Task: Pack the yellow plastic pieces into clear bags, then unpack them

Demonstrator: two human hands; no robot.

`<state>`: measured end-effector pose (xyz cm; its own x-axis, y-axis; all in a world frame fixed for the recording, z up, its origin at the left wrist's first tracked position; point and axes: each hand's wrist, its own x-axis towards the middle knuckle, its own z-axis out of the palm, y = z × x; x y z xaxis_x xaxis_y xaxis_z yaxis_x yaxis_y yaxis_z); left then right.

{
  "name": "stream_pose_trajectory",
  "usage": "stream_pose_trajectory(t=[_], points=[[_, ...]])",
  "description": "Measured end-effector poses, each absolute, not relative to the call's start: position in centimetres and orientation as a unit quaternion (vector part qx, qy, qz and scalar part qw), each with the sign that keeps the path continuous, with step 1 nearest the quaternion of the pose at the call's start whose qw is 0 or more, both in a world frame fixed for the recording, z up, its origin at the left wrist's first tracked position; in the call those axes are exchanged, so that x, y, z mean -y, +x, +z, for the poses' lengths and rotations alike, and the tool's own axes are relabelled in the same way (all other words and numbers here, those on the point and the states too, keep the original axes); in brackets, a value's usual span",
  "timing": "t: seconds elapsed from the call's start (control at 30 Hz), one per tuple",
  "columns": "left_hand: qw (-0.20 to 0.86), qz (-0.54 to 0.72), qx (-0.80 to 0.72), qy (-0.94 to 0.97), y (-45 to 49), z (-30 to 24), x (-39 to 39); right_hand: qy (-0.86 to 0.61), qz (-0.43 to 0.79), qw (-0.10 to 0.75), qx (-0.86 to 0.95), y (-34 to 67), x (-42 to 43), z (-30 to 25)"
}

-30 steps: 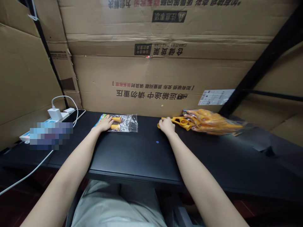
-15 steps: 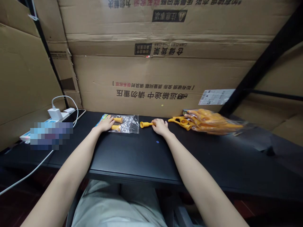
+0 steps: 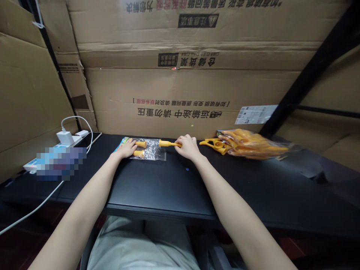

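Note:
My left hand [image 3: 125, 148] lies flat over the left end of a small clear plastic bag [image 3: 156, 154] with a colourful printed edge. Two yellow flared plastic ends show inside it, right of my fingers. In my right hand [image 3: 189, 147] is a slim yellow plastic piece with a flared end [image 3: 165, 143], held by its narrow part. Its flared end points left and lies over or at the bag's right side; I cannot tell whether it is inside. My fingertips hide its other end.
To the right lies a larger clear bag [image 3: 253, 146] full of similar yellow pieces, some poking out on its left. A power strip [image 3: 30, 165] with a white charger [image 3: 65, 138], cable and phone [image 3: 95, 137] sits at left. Cardboard [image 3: 180, 86] walls the black table [image 3: 157, 187].
My right hand has moved slightly left, bringing the yellow piece's flared end from beside the small bag to over or into its right side. The left hand stays on the bag.

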<state>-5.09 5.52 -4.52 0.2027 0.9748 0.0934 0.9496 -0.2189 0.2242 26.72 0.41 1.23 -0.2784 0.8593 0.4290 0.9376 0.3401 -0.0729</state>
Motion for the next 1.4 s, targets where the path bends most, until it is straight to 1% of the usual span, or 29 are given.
stream_pose_trajectory(t=[0.17, 0.27, 0.37, 0.57, 0.83, 0.97, 1.13, 1.27, 1.4], points=[[0.051, 0.112, -0.620, 0.775, -5.1, -4.5, -5.5, -0.527, -0.063, 0.127, 0.838, 25.6, 0.4, 1.5], [0.055, 0.105, -0.618, 0.777, -4.9, -4.3, -5.3, -0.549, -0.070, 0.094, 0.827, 24.8, 0.6, 1.1], [0.068, 0.093, -0.615, 0.780, -4.3, -3.9, -4.8, -0.586, -0.099, 0.079, 0.800, 23.8, 0.8, 0.6], [0.081, 0.101, -0.597, 0.792, -2.4, -4.0, -4.2, -0.602, -0.150, 0.078, 0.780, 21.9, 1.4, 0.5], [0.085, 0.106, -0.591, 0.795, -1.5, -4.2, -3.9, -0.622, -0.166, 0.095, 0.759, 20.2, 2.4, 1.0], [0.086, 0.107, -0.583, 0.801, -1.5, -3.9, -3.7, -0.619, -0.158, 0.092, 0.763, 20.1, 2.1, 0.5], [0.091, 0.101, -0.581, 0.803, -1.5, -3.8, -3.7, -0.594, -0.136, 0.114, 0.785, 20.4, 1.7, -0.3], [0.094, 0.090, -0.587, 0.799, -1.2, -3.4, -3.2, -0.605, -0.113, 0.120, 0.779, 20.5, 2.1, 0.2], [0.098, 0.075, -0.632, 0.765, -0.7, -2.5, -2.1, -0.662, -0.056, 0.078, 0.743, 20.4, 2.9, 1.3]])
